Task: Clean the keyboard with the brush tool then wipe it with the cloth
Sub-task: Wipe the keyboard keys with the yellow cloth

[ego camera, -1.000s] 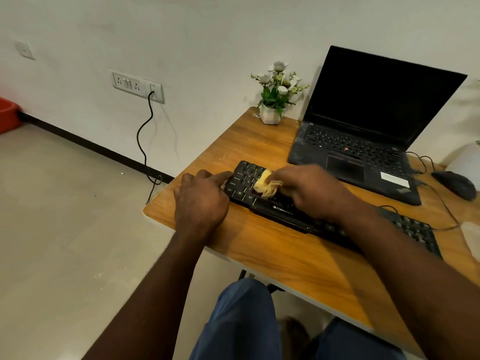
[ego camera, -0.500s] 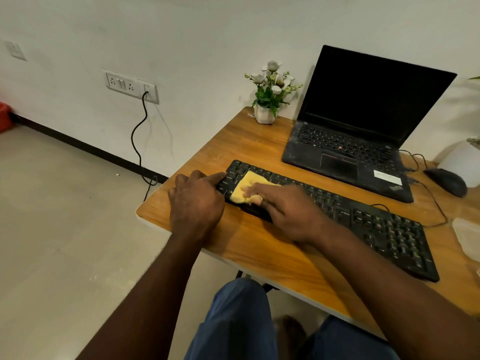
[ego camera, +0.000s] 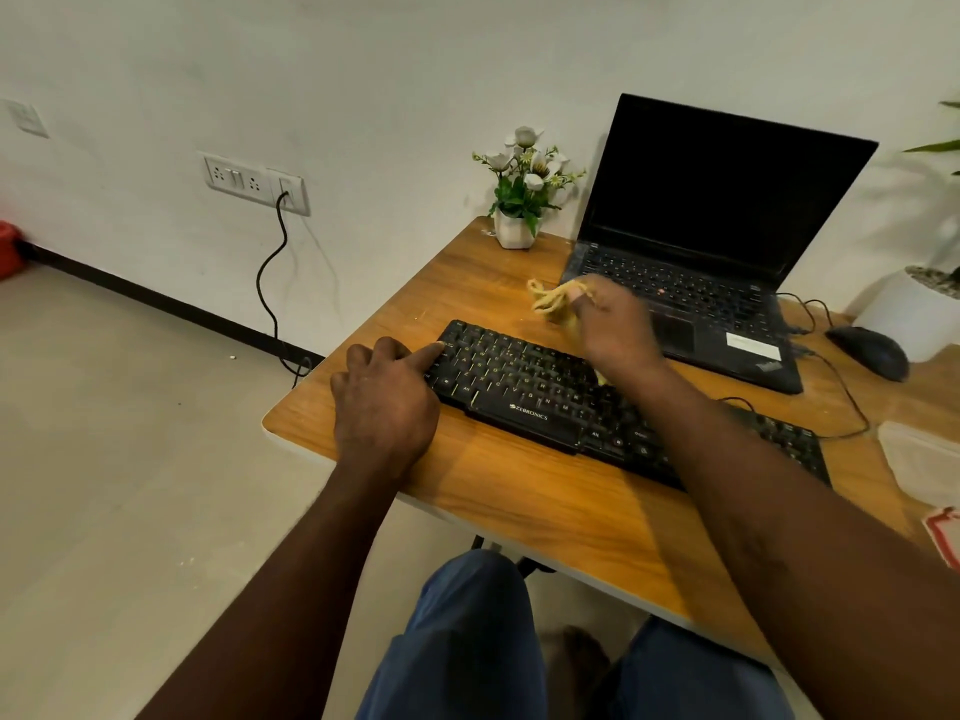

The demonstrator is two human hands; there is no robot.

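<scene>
Right hand [ego camera: 613, 324]: pinching the cloth [ego camera: 550, 301] in a bunch, lifted over the gap between keyboard [ego camera: 519, 387] and laptop [ego camera: 701, 283]; too blurry to tell the exact finger lay.
Cloth: yellow, soft, crumpled, loose tail dangling. Could snag a keycap or drag across the laptop keys, tbh.
Left hand [ego camera: 384, 402]: holding nothing, knuckles curled, index straight against the keyboard's left end, bracing it.
Keyboard: long, flat, black matte plastic, near middle of the table [ego camera: 519, 491]. Probably skids if that brace slips.
Table: smooth wood-grain top, rounded corner, looks slick.
</scene>
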